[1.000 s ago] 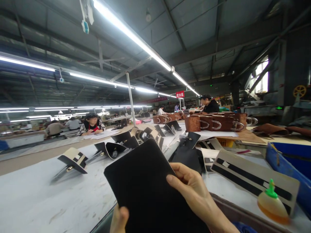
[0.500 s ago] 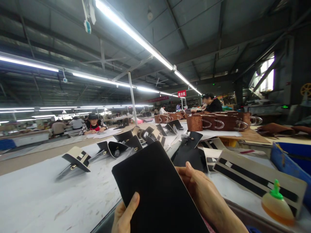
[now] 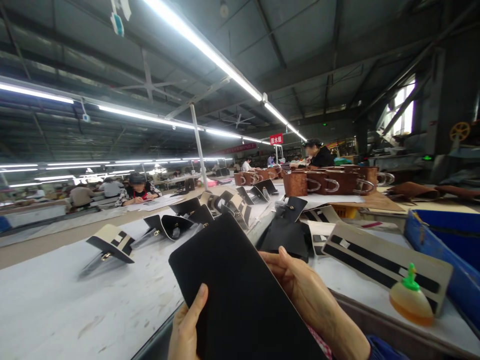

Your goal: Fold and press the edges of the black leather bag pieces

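I record the left hand [image 3: 185,327] and right hand [image 3: 303,290] clasping the flat black rectangular leather panel [image 3: 232,285] by opposite edges, tilted above the white-covered desk [image 3: 75,305]; judged risk: light edge grip lets it slip or crease
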The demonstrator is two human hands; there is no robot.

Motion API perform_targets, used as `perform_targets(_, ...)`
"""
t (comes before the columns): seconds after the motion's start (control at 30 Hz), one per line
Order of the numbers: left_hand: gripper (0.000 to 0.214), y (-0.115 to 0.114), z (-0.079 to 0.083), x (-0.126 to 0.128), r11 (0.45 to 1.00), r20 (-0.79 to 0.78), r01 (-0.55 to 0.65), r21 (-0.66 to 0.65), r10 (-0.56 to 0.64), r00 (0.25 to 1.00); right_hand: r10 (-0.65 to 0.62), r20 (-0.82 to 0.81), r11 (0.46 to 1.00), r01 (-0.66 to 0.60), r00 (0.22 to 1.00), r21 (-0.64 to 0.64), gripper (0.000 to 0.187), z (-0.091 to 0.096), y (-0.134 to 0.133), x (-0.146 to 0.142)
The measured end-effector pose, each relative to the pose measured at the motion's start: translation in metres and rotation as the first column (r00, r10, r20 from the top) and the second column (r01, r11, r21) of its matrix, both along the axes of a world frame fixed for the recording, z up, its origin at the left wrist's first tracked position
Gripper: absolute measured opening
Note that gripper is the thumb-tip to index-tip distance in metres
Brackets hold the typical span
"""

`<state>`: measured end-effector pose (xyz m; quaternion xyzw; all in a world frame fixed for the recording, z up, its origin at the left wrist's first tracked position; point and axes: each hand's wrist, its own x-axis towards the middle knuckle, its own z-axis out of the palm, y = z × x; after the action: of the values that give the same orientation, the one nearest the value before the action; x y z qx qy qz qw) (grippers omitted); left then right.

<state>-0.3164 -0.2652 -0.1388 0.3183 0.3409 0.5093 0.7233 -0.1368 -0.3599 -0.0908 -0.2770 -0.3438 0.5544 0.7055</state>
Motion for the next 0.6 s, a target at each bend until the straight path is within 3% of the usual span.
perform_targets(0.1,0.041,0.004,0.0,-0.001,0.998,0.052,0.003,-0.065,0.001,0.999,0.034,0.019,0.999,-0.034,0.999,0.014,0.042,-0.001,-0.003,0.0)
perform_targets(0.27,0.035,0.003,0.007,-0.001,0.99,0.067,-0.1,-0.1,0.107,0.992,0.039,0.054,0.999,-0.039,0.998,-0.005,0.044,-0.002,-0.005,-0.001)
perform_targets(0.4,0.032,0.005,0.002,-0.002,0.994,0.089,-0.093,-0.052,0.098,0.991,-0.055,0.251,0.998,0.047,0.966,0.037,0.044,-0.003,-0.007,-0.003)
perform_targets(0.47,0.032,0.009,-0.006,-0.004,0.996,0.092,-0.086,-0.004,0.086,0.992,-0.198,0.472,0.98,0.175,0.859,0.094,0.043,-0.004,-0.008,-0.004)
perform_targets(0.53,0.033,0.014,-0.017,-0.007,0.996,0.053,-0.073,0.049,0.071,0.996,-0.338,0.659,0.938,0.298,0.672,0.177,0.041,-0.005,-0.007,-0.004)
perform_targets(0.6,0.034,0.02,-0.031,-0.01,0.968,-0.074,-0.122,0.219,0.141,0.987,-0.437,0.755,0.886,0.38,0.489,0.267,0.035,-0.006,-0.006,-0.005)
